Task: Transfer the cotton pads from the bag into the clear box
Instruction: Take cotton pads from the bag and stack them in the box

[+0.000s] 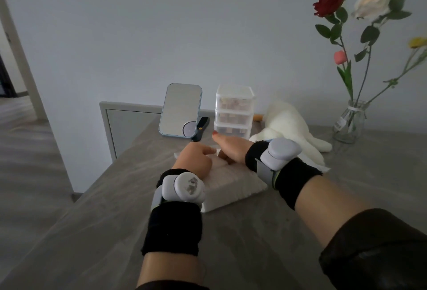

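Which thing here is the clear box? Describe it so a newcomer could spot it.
On the grey table, look at the far edge, just beyond the bag of cotton pads. The clear box stands between the blue-framed mirror and the white plush toy; it alone is a see-through stack of three drawers.

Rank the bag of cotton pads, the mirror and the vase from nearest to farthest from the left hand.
1. bag of cotton pads, held by the left hand.
2. mirror, behind the hand, slightly left.
3. vase, far right by the wall.
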The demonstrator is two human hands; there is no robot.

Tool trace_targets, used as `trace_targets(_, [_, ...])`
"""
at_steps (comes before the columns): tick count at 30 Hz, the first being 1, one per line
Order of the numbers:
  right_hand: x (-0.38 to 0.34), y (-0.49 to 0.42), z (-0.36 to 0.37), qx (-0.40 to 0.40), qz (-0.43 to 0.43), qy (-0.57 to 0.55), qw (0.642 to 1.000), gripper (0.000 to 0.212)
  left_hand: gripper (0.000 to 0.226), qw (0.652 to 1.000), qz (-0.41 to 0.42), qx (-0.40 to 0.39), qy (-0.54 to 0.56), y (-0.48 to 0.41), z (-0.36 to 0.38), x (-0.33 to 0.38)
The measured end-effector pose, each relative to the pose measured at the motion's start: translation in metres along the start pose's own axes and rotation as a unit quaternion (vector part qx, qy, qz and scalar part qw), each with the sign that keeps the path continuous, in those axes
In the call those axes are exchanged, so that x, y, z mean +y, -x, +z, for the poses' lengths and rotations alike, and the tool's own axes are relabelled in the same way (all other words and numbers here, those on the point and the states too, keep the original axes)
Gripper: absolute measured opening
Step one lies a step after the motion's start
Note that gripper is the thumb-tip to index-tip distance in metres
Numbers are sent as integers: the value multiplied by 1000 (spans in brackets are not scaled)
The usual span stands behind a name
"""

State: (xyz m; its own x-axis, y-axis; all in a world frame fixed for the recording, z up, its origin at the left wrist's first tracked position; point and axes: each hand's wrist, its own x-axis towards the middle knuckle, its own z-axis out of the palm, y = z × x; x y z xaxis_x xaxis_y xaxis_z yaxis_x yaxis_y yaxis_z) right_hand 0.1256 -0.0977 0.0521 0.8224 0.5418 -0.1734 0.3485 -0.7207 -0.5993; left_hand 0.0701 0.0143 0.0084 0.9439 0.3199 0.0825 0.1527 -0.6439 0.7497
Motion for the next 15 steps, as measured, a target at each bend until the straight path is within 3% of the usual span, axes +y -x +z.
trace_targets(2, [5, -2, 0, 36, 14, -12, 999, 80, 53, 1000, -13, 4, -1, 0, 0, 1])
trace_targets(4, [10, 0, 0, 77, -23, -2, 997, 82, 51, 1000, -24, 14, -11, 0, 0, 3])
trace_targets(12, [35, 34, -15, 202, -143, -109, 963, 54, 47, 994, 1, 82, -78, 2, 6, 21])
trace_targets(15, [57, 55, -20, 295, -164, -129, 932, 49, 50, 988, 42, 98, -115, 11, 12, 39])
